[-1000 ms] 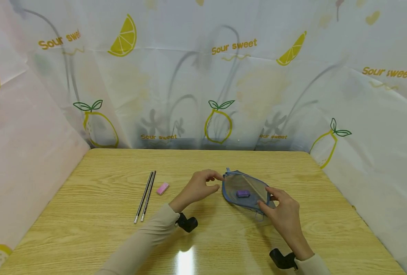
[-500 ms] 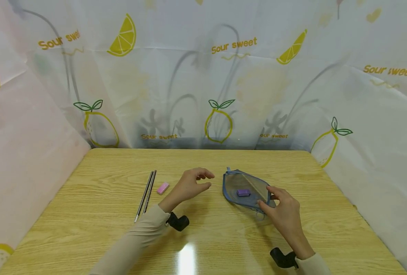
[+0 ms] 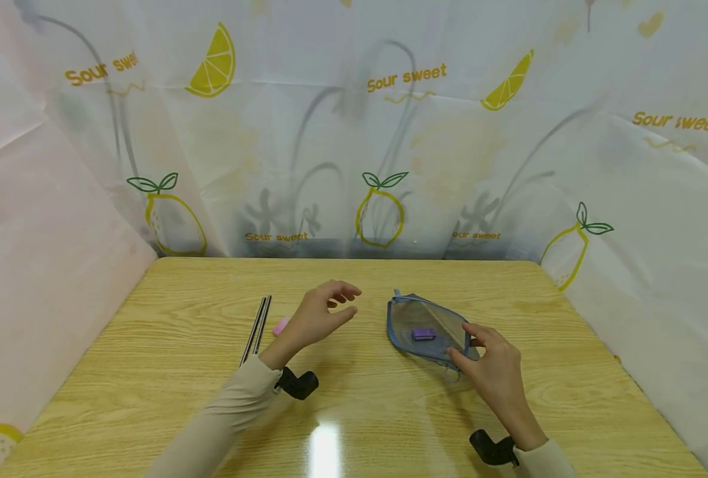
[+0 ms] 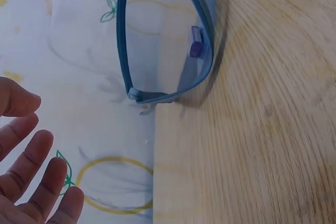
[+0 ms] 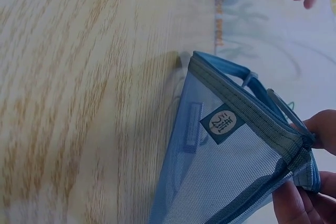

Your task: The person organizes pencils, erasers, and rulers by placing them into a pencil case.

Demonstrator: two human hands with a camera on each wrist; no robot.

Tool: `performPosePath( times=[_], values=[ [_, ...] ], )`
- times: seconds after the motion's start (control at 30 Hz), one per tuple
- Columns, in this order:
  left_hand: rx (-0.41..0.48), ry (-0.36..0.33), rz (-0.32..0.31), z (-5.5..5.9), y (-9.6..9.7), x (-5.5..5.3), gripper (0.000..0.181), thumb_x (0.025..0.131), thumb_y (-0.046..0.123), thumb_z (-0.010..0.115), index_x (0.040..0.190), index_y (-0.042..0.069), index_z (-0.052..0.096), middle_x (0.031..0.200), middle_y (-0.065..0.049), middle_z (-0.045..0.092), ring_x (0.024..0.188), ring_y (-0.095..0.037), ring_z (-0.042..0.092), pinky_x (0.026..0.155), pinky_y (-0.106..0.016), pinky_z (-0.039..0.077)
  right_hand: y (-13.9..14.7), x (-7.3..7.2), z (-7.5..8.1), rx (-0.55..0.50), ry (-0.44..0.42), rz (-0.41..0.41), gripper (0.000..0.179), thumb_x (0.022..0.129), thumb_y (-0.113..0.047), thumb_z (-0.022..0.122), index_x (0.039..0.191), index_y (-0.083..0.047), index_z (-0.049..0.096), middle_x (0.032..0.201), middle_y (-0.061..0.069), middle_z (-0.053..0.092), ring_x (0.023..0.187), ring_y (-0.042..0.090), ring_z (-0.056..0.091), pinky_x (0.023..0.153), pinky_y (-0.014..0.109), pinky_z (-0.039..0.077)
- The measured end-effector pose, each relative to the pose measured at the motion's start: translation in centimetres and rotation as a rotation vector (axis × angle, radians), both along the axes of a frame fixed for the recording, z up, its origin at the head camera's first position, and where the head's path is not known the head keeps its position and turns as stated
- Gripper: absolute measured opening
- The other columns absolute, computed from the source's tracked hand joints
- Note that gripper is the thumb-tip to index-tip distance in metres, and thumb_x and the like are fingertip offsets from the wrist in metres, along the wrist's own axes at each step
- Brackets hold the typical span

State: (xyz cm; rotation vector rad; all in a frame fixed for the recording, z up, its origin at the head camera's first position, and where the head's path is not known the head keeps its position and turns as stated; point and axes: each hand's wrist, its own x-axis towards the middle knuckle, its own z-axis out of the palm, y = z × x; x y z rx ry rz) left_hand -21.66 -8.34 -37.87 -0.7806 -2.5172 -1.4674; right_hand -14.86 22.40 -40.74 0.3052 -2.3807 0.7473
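A blue mesh zip pouch (image 3: 392, 332) stands unzipped on the table, its mouth spread wide. Through the mesh shows a small purple eraser (image 3: 423, 334) lying inside. My right hand (image 3: 494, 362) pinches the pouch's right end between thumb and fingers, near the zip's pull ring (image 5: 286, 108). To the left of the pouch, my left hand (image 3: 318, 315) hovers over the table with fingers loosely bent and nothing in them. Just behind its wrist lies a pink eraser (image 3: 281, 325), partly covered by the hand. Two dark pencils (image 3: 261, 325) lie further left, their lower ends hidden by the left sleeve.
The wood-grain table (image 3: 354, 425) meets a lemon-printed sheet (image 3: 324, 166) at its back and sides. Each wrist carries a black camera mount, such as the left mount (image 3: 297, 384). A square label (image 5: 222, 124) is sewn on the pouch.
My left hand has moved away from the pouch's left edge, going left, and now overlaps the pink eraser and the pencils' lower ends. The right hand and pouch stay nearly still.
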Motion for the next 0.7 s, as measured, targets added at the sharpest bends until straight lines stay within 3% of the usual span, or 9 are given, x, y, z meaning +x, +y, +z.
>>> performPosePath(
  times=[0.7],
  values=[
    [0.087, 0.023, 0.089, 0.9, -3.5, 0.3, 0.026, 0.09, 0.006, 0.067, 0.116, 0.004, 0.063, 0.11, -0.01, 0.061, 0.097, -0.029, 0.06, 0.082, -0.042, 0.051, -0.1, 0.1, 0.0, -0.004, -0.021, 0.009, 0.048, 0.065, -0.002, 0.088, 0.106, 0.011, 0.068, 0.101, 0.025, 0.066, 0.073, 0.031, 0.067, 0.056, 0.046, 0.054]
  ],
)
